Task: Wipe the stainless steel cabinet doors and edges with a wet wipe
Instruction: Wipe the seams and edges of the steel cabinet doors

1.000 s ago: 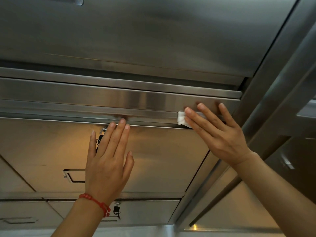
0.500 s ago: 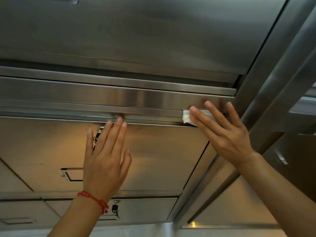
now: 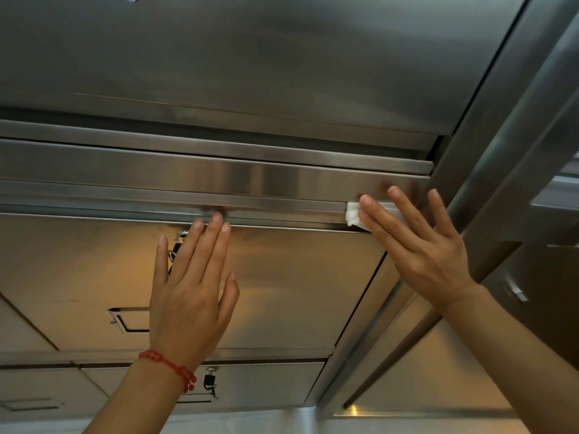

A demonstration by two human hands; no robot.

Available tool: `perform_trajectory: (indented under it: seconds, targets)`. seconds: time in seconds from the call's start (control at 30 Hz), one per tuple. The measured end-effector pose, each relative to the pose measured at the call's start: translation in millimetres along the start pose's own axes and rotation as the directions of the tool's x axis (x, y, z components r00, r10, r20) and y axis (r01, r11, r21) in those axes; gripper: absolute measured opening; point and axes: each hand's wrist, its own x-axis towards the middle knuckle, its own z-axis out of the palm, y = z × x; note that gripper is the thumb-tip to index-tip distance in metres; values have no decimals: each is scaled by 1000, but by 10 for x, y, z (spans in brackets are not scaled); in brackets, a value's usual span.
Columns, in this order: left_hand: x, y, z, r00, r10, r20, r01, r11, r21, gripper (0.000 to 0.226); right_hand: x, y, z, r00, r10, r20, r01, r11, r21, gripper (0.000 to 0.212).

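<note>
Right hand [image 3: 419, 245]: flat, fingers straight and spread, pressing the wet wipe [image 3: 354, 214] against the steel rail [image 3: 244, 180], near the rail's right end.
Left hand [image 3: 191, 289]: flat too, fingers straight and close together, palm on the cabinet door [image 3: 297, 277] just below the rail; fingertips reach the rail's lower lip. Holds nothing, looks like bracing.
Wet wipe: white, folded small, mostly hidden under the right fingers; only its left edge peeks out, on the rail's lower step right above the door's top edge.
Rail: horizontal brushed strip above the door, stepped profile, runs from frame left to the corner post [image 3: 476, 170] at its right end.
Step in hand: my guess, wiping along the rail edge, now close to the corner post.
How to do it well: keep fingers flat so the wipe stays fully under them; press evenly into the step of the rail, not just the face; run the stroke right up to the post so the end is not skipped; follow the grain lengthwise to avoid streaks.
Left hand advice: keep it steadying the door so it does not rattle, though a bare palm likely leaves prints below the rail that need a pass later.
Risk: wipe is bunched, could slip out from under the fingers at the post.
Other bits: keys [image 3: 175, 245] hang at the door's lock just under the rail, beside the left fingers; red bracelet [image 3: 169, 368] on the left wrist.
</note>
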Motion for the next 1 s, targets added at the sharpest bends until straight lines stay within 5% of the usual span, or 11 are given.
perform_trajectory:
  seconds: [1.0]
  targets:
    - [7, 20, -17, 1000, -19, 16, 20, 1000, -9, 54, 124, -81, 1, 1000, -2, -5, 2, 1000, 13, 38]
